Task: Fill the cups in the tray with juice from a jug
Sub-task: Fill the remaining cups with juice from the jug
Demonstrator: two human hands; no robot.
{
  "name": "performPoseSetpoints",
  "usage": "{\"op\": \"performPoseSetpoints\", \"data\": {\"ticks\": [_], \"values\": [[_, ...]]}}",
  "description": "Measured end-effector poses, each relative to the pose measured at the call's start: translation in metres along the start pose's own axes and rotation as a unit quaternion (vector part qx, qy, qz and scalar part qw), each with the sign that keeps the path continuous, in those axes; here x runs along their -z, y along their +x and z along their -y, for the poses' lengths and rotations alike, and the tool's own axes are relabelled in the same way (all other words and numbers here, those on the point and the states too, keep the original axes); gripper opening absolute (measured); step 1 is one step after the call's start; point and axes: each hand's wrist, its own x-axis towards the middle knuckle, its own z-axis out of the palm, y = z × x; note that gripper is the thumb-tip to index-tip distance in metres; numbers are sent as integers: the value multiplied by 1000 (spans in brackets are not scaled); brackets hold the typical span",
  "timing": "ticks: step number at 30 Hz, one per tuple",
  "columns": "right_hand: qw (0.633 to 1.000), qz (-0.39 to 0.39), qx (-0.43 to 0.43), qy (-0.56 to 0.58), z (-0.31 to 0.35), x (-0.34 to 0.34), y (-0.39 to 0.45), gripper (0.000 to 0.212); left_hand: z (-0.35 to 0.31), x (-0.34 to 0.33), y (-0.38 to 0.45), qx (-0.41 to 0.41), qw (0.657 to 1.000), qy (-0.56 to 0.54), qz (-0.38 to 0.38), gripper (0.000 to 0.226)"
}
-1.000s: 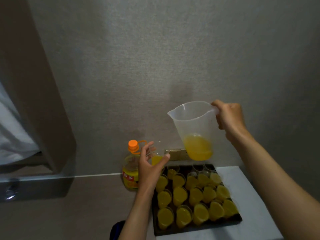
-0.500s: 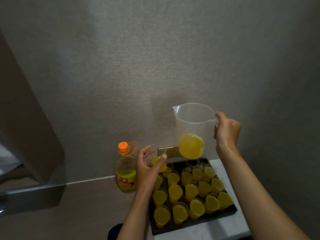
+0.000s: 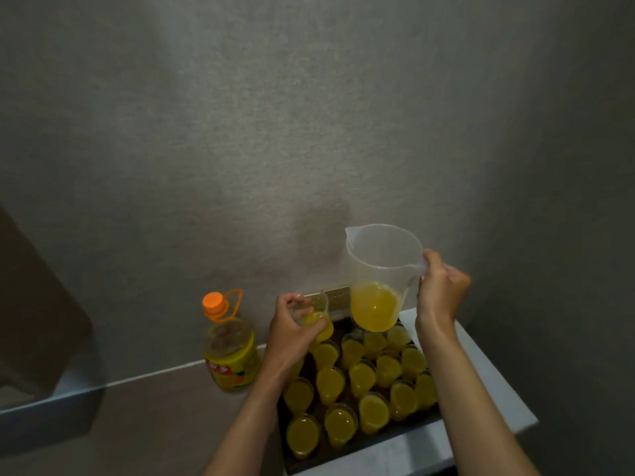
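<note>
My left hand [image 3: 292, 333] has its fingers [image 3: 314, 326] curled round one small clear cup [image 3: 318, 317], partly filled, held just above the far-left corner of the tray [image 3: 309, 462]. I take it I lifted it free so the spout can reach without dribbling on its neighbours. My right hand [image 3: 441, 292] grips the handle of the clear jug [image 3: 381, 266], fingers wrapped tight, the jug upright above the tray's far edge with only a shallow pool of juice [image 3: 374, 309] in its bottom. Upright suggests no pour at this instant. Below, the filled cups [image 3: 360, 377] stand packed in rows on the dark tray, which sits on the white worktop [image 3: 481, 372]. Nearly all look full; I cannot tell about the far row under the jug. An orange-capped bottle [image 3: 228, 345] stands just left of the tray, handy for refilling.
</note>
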Motion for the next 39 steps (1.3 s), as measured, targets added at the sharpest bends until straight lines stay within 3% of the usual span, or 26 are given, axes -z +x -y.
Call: {"op": "performPoseSetpoints", "data": {"ticks": [4, 7, 10, 16, 24, 28, 31, 35, 39], "values": [[1000, -11, -2, 7, -5, 6, 7, 42, -5, -9, 22, 2, 996, 86, 32, 52], [1000, -16, -13, 14, -4, 10, 14, 41, -11, -19, 38, -14, 991, 126, 40, 62], [1000, -21, -17, 16, -6, 14, 19, 38, -14, -28, 54, -22, 985, 161, 51, 59], [1000, -25, -10, 0, -21, 18, 28, 41, 0, -38, 87, -41, 953, 289, 78, 58], [1000, -22, -19, 3, -31, 33, 38, 43, 28, -42, 119, -72, 877, 441, 174, 78], [1000, -14, -8, -13, -37, 40, 41, 52, 37, -49, 126, -78, 832, 497, 232, 76], [999, -23, -10, -23, -42, 45, 45, 53, 44, -56, 132, -91, 780, 560, 265, 81], [999, -26, -11, -28, -44, 49, 49, 55, 52, -71, 136, -133, 679, 661, 292, 80], [999, -37, -9, -39, -47, 52, 55, 51, 63, -87, 138, -131, 644, 688, 308, 78]]}}
